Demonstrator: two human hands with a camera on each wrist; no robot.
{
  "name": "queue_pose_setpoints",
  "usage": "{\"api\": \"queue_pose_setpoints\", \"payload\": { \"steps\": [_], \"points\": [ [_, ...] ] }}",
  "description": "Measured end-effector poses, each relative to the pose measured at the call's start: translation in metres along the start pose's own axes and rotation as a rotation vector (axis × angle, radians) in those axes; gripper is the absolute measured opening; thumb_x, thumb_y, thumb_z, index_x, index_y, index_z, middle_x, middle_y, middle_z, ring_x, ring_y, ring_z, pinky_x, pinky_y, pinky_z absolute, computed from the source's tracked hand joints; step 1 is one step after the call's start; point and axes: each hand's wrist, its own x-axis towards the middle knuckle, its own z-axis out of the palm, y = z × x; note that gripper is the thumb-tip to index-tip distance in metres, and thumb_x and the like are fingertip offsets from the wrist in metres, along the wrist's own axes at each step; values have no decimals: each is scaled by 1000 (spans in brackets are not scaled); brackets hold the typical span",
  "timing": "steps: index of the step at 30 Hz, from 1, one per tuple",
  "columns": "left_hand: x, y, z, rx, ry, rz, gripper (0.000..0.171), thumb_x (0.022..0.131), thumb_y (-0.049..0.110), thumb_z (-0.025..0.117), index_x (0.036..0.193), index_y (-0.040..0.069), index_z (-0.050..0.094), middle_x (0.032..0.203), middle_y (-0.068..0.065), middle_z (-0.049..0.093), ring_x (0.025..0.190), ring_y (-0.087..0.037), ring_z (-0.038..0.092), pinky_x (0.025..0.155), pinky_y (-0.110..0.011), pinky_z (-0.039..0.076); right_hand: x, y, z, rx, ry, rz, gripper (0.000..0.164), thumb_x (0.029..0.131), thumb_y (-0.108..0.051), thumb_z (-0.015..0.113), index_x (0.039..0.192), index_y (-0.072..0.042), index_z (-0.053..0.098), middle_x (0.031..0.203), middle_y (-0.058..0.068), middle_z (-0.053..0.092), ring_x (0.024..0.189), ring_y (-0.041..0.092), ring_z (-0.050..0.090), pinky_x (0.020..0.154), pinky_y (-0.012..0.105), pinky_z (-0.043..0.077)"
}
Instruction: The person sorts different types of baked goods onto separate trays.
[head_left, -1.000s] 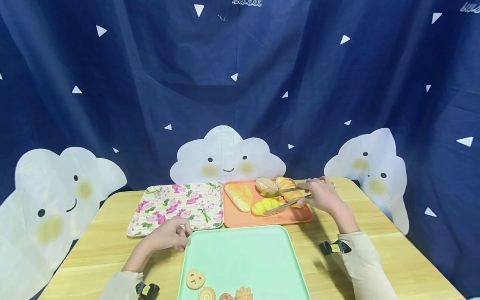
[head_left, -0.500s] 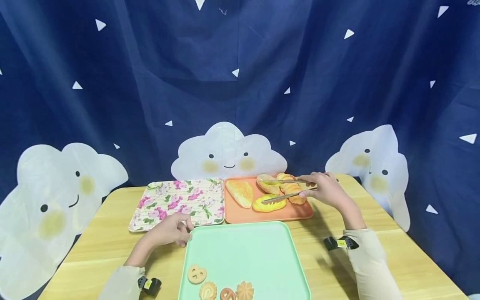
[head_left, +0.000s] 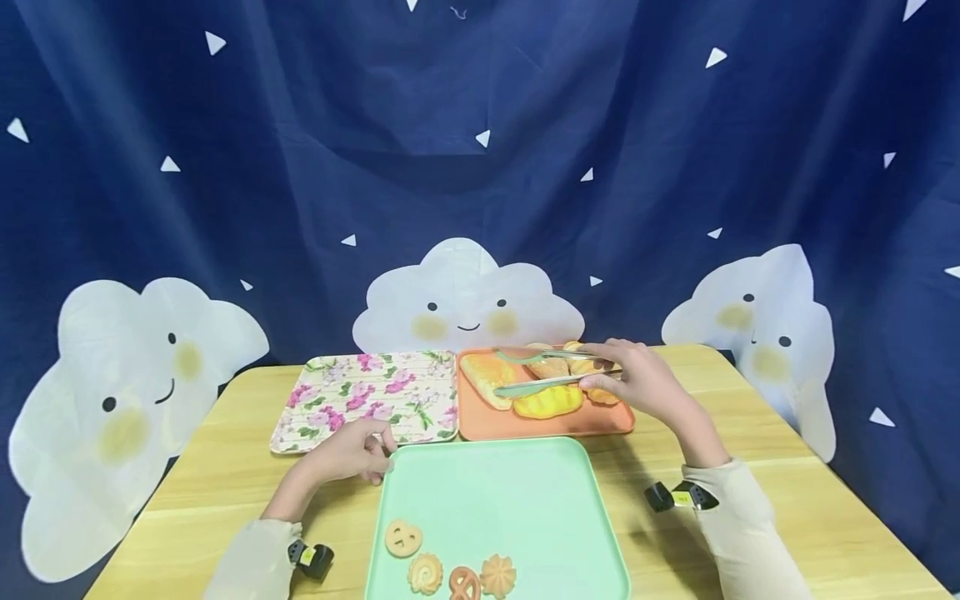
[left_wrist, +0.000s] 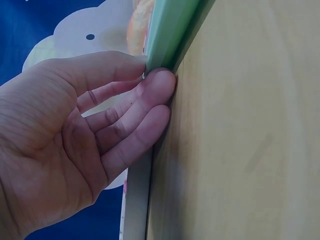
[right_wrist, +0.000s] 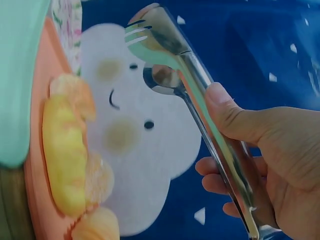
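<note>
My right hand (head_left: 641,387) grips metal food tongs (right_wrist: 192,65) above the orange tray (head_left: 483,427). The tongs' two ends stand apart with nothing between them, over the flat golden bread (head_left: 480,371). Close by on that tray lie a yellow loaf (head_left: 547,403), a round speckled bun (head_left: 551,367) and ridged pastries (head_left: 602,396), partly hidden by the tongs and fingers. My left hand (left_wrist: 85,120) pinches the far left corner of the mint-green tray (head_left: 495,483) between thumb and fingertips.
Cookies lie at the green tray's near end: a face cookie (head_left: 403,538), a swirl (head_left: 425,574), a pretzel (head_left: 464,584) and a flower shape (head_left: 497,576). A floral tray (head_left: 397,392) stands left of the orange one. Behind the wooden table (head_left: 757,500) hangs a blue curtain (head_left: 525,192).
The tongs have lifted and shifted left, from over the yellow loaf to over the flat golden bread. My left hand stays at the green tray's corner. The head view has turned slightly.
</note>
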Motion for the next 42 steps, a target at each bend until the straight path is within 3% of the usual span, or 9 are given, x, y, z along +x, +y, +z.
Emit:
{"api": "queue_pose_setpoints", "payload": {
  "steps": [4,11,16,22,26,34,38,42],
  "points": [
    [2,2,1,12,1,-8,16,85,0,71,96,-6,61,70,-13,68,62,-25,69,56,-36,58,-2,-19,0,17,-19,-25,54,81,-30,84,129,-9,70,91,5,70,78,15,63,65,28,49],
    [3,1,2,6,-10,-9,16,86,1,71,97,-6,61,69,-11,67,63,-25,70,58,-36,59,-5,-52,5,37,-53,-116,53,82,-36,82,129,-12,71,86,-3,67,70,6,58,61,22,48],
    [4,0,1,-2,-11,2,15,86,1,71,96,-5,61,70,-12,69,63,-26,70,57,-35,58,-6,-72,12,40,-113,-196,52,84,-38,80,128,-11,70,95,0,70,78,8,62,63,20,49],
    [3,0,-2,-2,-20,-6,15,87,0,70,97,-5,61,71,-11,69,63,-25,70,58,-35,59,-8,-96,23,38,-192,-275,53,87,-43,75,130,-12,69,92,-4,66,70,3,50,60,17,44],
    [3,0,-3,-10,-23,-5,14,88,1,70,97,-5,61,70,-11,69,62,-24,70,58,-34,59,-10,-111,32,59,-244,-332,51,90,-40,74,131,-10,67,95,-3,65,76,5,51,64,17,45],
    [1,0,-5,-47,-34,-9,14,88,-1,69,99,-7,62,76,-13,70,65,-24,70,59,-35,60,-17,-130,53,29,-385,-349,53,92,-38,71,134,-7,65,101,1,67,79,4,54,66,16,48],
    [1,-3,-5,-47,-36,-5,17,89,2,71,100,-7,61,78,-16,72,64,-23,70,58,-35,59,-18,-136,59,-2,-396,-380,53,90,-38,71,132,-5,66,102,3,69,84,8,61,72,19,53],
    [2,-7,-5,-46,-37,-1,19,89,4,73,99,-7,61,76,-14,72,64,-23,70,58,-35,60,-19,-139,64,-18,-415,-403,50,90,-37,72,128,-6,67,94,0,67,78,4,56,70,16,50]
  ]
}}
